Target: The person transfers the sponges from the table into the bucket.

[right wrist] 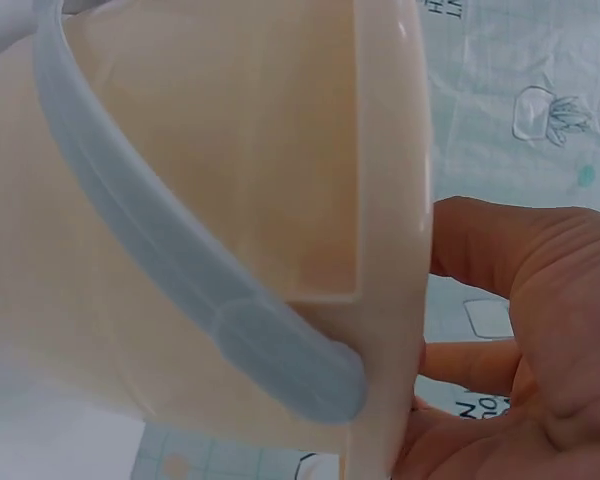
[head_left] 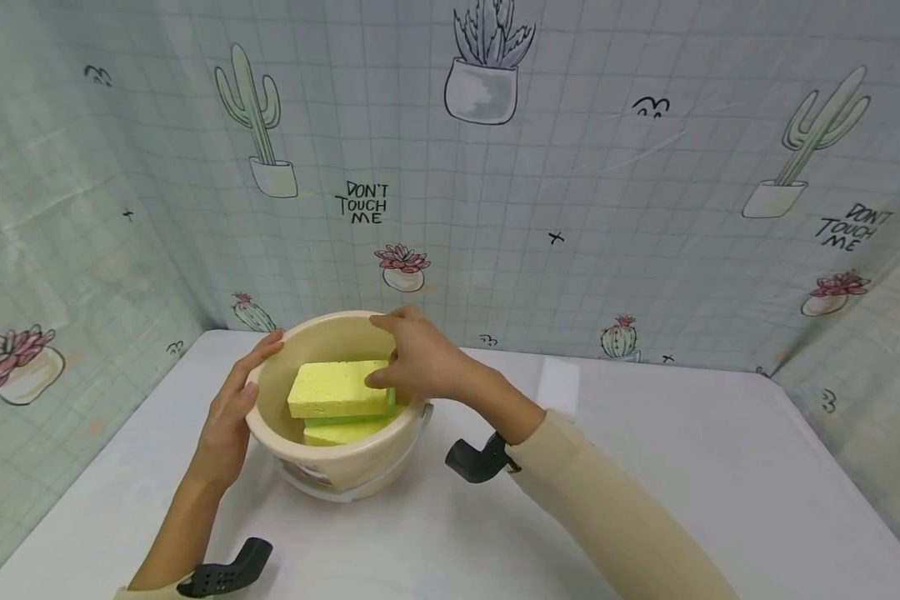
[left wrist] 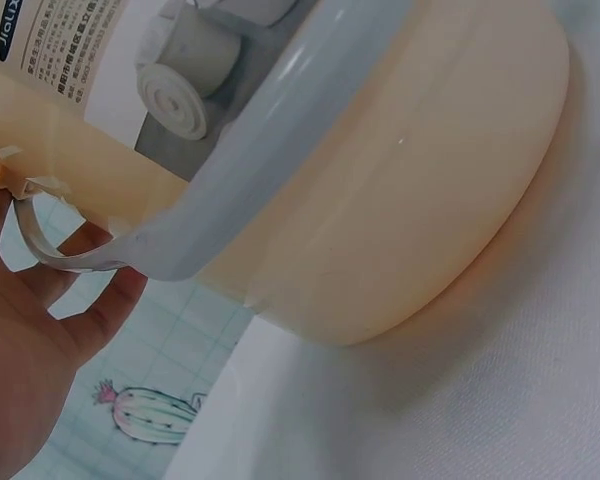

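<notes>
In the head view, a cream bucket (head_left: 330,454) holds yellow sponges with green undersides; the top sponge (head_left: 336,390) lies flat over another sponge (head_left: 342,432). My left hand (head_left: 228,421) rests against the bucket's left rim, fingers extended; in the left wrist view this hand (left wrist: 25,330) touches the bucket (left wrist: 420,190) beside its grey handle (left wrist: 270,150). My right hand (head_left: 427,354) reaches over the right rim, index finger extended, thumb at the top sponge's right end. In the right wrist view, the right hand (right wrist: 540,320) is partly hidden behind the bucket's rim (right wrist: 395,150).
A white-covered table (head_left: 645,467) stands under the bucket and extends to the right. Patterned cloth (head_left: 570,167) with cactus drawings hangs behind the table and along both sides. A label (left wrist: 60,50) is on the bucket's outside.
</notes>
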Demonstrator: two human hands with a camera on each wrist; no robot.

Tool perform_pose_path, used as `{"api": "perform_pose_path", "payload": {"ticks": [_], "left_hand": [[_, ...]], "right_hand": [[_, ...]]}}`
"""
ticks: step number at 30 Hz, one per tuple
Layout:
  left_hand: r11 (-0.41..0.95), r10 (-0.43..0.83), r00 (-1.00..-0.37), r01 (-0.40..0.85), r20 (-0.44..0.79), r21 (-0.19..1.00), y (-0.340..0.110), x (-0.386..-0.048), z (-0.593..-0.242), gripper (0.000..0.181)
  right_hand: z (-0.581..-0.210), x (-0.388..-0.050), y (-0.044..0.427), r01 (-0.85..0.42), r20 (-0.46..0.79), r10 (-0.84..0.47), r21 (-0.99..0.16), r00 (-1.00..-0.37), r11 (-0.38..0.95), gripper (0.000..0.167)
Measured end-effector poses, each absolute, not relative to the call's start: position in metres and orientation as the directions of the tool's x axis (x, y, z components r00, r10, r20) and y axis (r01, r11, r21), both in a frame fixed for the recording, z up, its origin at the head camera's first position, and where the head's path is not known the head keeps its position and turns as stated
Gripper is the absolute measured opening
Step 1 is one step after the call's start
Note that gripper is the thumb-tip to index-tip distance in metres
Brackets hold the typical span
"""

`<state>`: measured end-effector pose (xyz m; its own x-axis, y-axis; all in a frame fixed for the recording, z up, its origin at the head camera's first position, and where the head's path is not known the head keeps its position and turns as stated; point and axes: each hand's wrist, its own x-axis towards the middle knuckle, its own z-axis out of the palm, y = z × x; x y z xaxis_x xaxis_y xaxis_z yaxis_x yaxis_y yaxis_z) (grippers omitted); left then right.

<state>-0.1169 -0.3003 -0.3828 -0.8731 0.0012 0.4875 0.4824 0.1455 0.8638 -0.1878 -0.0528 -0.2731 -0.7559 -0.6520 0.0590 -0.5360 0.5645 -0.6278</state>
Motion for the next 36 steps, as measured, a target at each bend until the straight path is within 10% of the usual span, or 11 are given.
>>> {"api": "perform_pose_path", "payload": {"ticks": [36], "left_hand": [[0.105,-0.023,-0.88,0.469,0.474,0.877,-0.3,-0.118,-0.385,0.053]], "right_hand": [[-0.295,-0.188,0.079,-0.543,0.238,-0.567,-0.703,-0.789,0.46,0.049]]}}
